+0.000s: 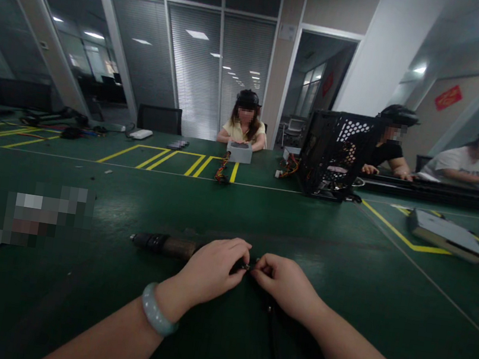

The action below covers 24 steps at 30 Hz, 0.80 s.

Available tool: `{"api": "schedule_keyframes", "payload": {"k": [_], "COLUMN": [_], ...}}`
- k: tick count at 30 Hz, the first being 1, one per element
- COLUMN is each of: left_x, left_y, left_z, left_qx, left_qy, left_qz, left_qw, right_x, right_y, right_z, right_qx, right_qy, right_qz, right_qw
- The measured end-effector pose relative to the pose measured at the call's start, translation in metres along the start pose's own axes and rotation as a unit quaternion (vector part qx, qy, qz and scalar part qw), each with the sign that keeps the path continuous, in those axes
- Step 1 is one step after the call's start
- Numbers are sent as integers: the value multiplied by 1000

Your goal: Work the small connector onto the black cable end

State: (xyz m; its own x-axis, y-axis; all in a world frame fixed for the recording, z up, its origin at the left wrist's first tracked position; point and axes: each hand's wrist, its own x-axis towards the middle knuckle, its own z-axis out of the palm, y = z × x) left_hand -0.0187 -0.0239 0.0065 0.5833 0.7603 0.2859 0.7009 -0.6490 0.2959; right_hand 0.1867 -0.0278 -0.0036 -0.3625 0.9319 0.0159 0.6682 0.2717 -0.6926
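On the green table (pixel 123 294) lies a dark, pen-shaped electric screwdriver (pixel 166 245), its metal tip pointing left. My left hand (pixel 220 266) covers its right end, with thumb and fingers closed round that end. Close beside it, my right hand (pixel 285 279) pinches a small dark part that is mostly hidden by the fingertips; it looks like the end of a cable. A black cable (pixel 273 346) runs from under my right hand toward the near edge. The fingertips of both hands are nearly touching.
A black computer case (pixel 335 155) stands at the back right. A grey power supply (pixel 238 153) with coloured wires sits before a person across the table. Further right lies a silver drive-like box (pixel 447 236). Two more people work at the right. A blurred-out object lies at left.
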Motion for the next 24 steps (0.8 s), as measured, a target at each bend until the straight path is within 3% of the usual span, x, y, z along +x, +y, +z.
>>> {"api": "schedule_keyframes", "payload": {"k": [24], "left_x": [-1], "left_y": [1], "left_z": [-2], "left_qx": [-9], "left_qy": [1], "left_qz": [-7], "left_qw": [1000], "right_x": [0], "right_y": [1], "right_z": [0], "right_qx": [7], "right_qy": [-2], "right_qz": [0], "right_qw": [1000]}}
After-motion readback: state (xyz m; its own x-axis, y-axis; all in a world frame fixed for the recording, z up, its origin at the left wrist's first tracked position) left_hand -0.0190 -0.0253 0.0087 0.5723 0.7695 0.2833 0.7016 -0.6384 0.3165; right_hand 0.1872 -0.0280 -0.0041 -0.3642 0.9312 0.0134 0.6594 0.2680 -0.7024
